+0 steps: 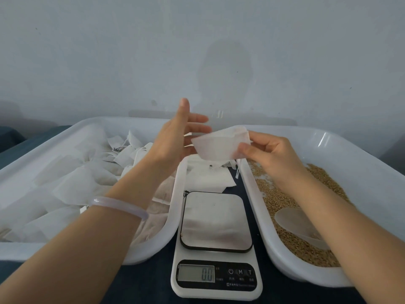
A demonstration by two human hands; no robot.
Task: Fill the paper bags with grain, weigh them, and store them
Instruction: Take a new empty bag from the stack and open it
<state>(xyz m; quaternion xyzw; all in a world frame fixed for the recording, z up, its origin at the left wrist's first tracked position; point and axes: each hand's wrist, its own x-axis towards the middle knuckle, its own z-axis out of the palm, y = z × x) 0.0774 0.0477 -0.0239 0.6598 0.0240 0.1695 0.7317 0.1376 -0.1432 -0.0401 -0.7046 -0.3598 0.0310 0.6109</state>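
Paper bag (219, 147): 1 pinched in right hand (270, 155); 1 scale (215, 220).

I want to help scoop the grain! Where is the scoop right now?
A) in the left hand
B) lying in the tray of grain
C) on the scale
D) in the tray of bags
B: the clear scoop lies on the grain in the right tray, while the right hand pinches a paper bag.
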